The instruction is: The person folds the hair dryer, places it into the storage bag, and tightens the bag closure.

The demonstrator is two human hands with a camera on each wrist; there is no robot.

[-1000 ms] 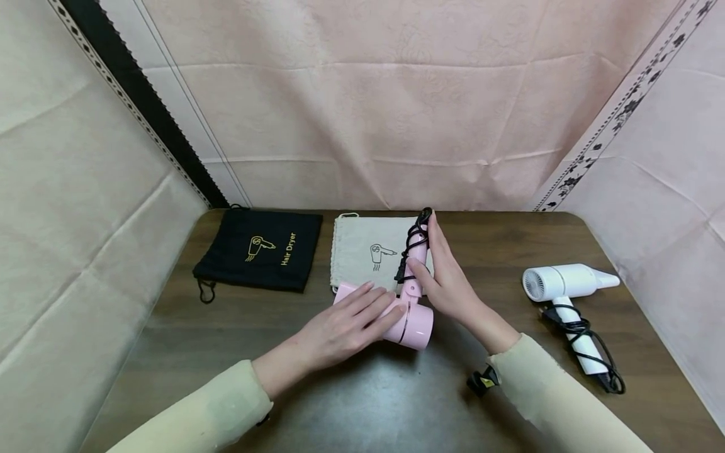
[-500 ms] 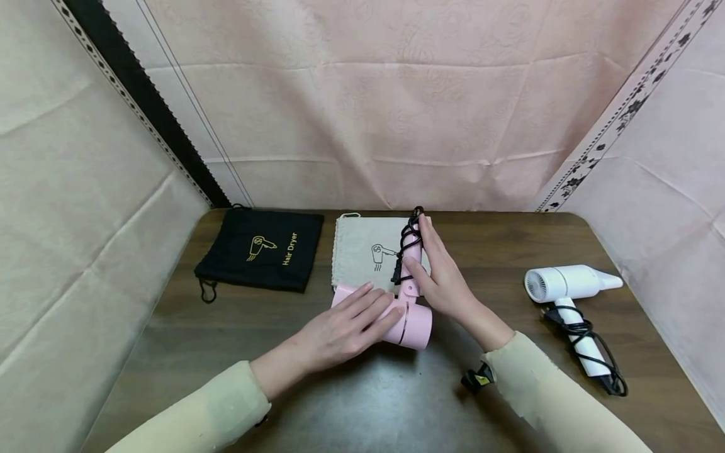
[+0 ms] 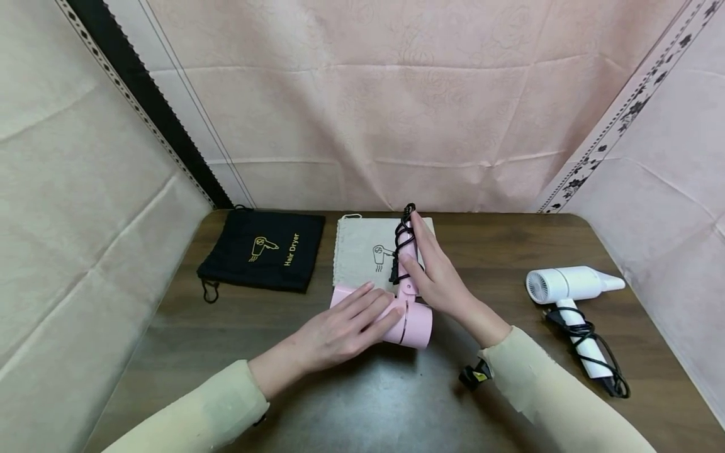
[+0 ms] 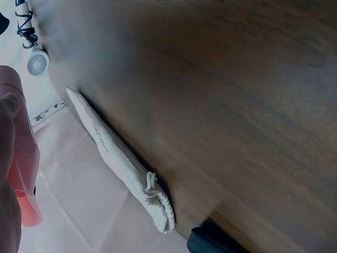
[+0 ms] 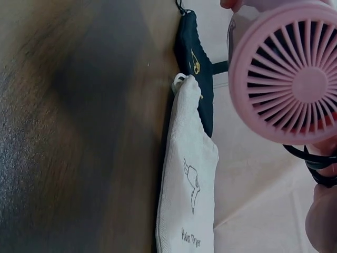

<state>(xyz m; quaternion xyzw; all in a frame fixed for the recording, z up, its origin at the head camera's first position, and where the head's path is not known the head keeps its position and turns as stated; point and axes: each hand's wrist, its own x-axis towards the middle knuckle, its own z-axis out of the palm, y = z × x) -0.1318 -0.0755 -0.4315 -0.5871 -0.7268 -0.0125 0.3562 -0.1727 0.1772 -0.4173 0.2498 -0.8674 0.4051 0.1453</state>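
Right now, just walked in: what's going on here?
A person is holding a pink hair dryer up off the table. The left hand grips its barrel, and the right hand lies along its handle, which has a black cord wound round it. Behind it lies a pale pouch, with a black pouch to its left. A white hair dryer lies at far right, untouched.

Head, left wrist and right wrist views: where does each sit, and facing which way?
Head: worn on the head, facing forward and down at the pink hair dryer; left hand, right hand and sleeves show.
Left wrist: on that wrist, looking past the dryer across the table; part of a hand shows.
Right wrist: on that wrist, facing the dryer's vented end; partial fingers show.
Head and right wrist share the black bag and pale bag.
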